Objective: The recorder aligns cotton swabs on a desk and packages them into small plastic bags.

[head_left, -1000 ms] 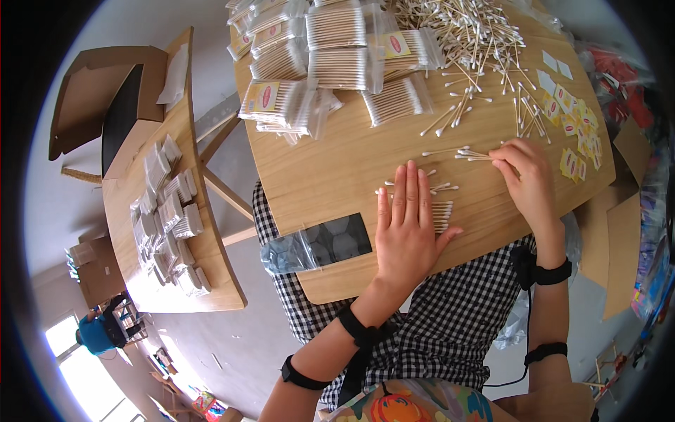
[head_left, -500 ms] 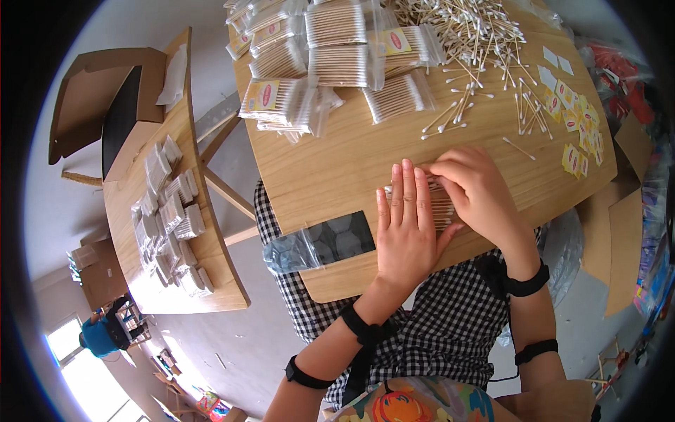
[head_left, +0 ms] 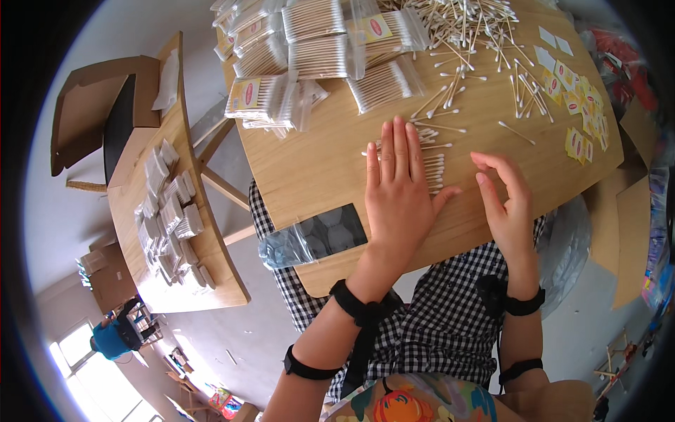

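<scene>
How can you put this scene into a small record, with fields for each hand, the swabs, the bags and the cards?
left hand: laid flat over a row of cotton swabs
right hand: open, holding nothing visible
swab pile: loose, on the table's far side
filled bags: clear, stacked left of the pile
cards: yellow and white, on the table's right

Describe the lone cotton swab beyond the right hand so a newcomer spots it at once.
On the wooden table, look just beyond the right hand. One cotton swab lies aslant there, left of the yellow cards. Unlike the clustered swabs farther off, it touches no other.
</scene>
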Demonstrator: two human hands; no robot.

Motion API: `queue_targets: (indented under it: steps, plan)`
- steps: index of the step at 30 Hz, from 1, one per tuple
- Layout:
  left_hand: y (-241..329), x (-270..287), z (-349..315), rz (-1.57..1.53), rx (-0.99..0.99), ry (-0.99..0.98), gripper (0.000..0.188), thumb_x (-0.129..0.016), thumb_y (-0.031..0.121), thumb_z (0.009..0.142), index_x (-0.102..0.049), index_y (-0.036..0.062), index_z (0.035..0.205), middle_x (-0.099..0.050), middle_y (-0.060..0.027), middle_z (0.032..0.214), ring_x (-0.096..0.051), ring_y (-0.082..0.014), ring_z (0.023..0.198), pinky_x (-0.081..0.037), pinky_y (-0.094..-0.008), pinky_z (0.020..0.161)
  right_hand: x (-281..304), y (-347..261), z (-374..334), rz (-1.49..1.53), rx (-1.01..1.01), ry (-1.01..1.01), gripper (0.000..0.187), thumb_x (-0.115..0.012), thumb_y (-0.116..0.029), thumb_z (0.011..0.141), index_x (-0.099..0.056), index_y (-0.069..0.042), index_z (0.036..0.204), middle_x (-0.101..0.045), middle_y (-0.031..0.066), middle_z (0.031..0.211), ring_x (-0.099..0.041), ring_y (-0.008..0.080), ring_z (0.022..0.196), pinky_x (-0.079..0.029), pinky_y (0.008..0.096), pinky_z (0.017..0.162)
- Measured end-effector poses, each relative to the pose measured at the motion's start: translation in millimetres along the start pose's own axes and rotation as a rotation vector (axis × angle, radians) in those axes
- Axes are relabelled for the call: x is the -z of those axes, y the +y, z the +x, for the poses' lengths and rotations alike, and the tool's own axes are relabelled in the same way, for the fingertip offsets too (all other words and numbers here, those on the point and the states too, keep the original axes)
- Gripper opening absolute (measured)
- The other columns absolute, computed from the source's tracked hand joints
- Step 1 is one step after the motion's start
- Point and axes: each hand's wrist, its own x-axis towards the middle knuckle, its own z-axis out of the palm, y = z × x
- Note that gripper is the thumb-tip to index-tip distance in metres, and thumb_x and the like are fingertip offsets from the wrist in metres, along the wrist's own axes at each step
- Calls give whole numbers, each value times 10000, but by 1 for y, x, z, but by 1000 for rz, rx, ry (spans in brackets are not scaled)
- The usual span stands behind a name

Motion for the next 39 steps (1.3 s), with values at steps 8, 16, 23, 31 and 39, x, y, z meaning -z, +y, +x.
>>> queue_targets:
  steps: [8, 16, 23, 31, 39]
  plan:
    - [9, 7, -38, -33, -20, -91, 1096, -552, 723, 839, -331, -117, 1508, -317, -250, 1604, -261, -373, 1519, -241, -546, 1213, -13, 5, 18, -204, 191, 48, 283, -605, 34, 905, -645, -36, 1176, -659, 142, 1161, -602, 333, 1117, -477, 424, 957]
    - [6, 5, -49, -262, 41, -16, 1087, -536, 702, 879, -257, -120, 1533, -244, -283, 1625, -186, -411, 1537, -159, -595, 1215, -22, -5, 39, -50, 205, -1, 240, -576, 58, 925, -648, -22, 1140, -649, 144, 1080, -625, 321, 988, -514, 400, 839]
    - [4, 16, -42, -125, 38, -85, 1117, -567, 710, 847, -264, -121, 1530, -251, -279, 1624, -209, -401, 1533, -171, -580, 1218, -30, -2, 8, 91, 69, 47, 206, -563, 47, 957, -660, -13, 1129, -673, 130, 1095, -659, 266, 1000, -523, 353, 848]
    - [4, 9, -26, -36, 2, -90, 1126, -612, 715, 794, -334, -109, 1508, -319, -256, 1603, -258, -364, 1523, -231, -538, 1216, -30, -2, -6, 119, 62, 91, 202, -566, 44, 956, -654, 3, 1133, -677, 137, 1110, -661, 290, 1025, -515, 365, 906]
    - [11, 19, -50, -47, 5, -135, 1061, -615, 683, 820, -339, -56, 1530, -305, -249, 1613, -244, -373, 1527, -215, -545, 1219, -31, -1, -19, 166, 27, 123, 271, -594, 16, 955, -622, -4, 1225, -642, 152, 1231, -618, 304, 1134, -484, 375, 979]
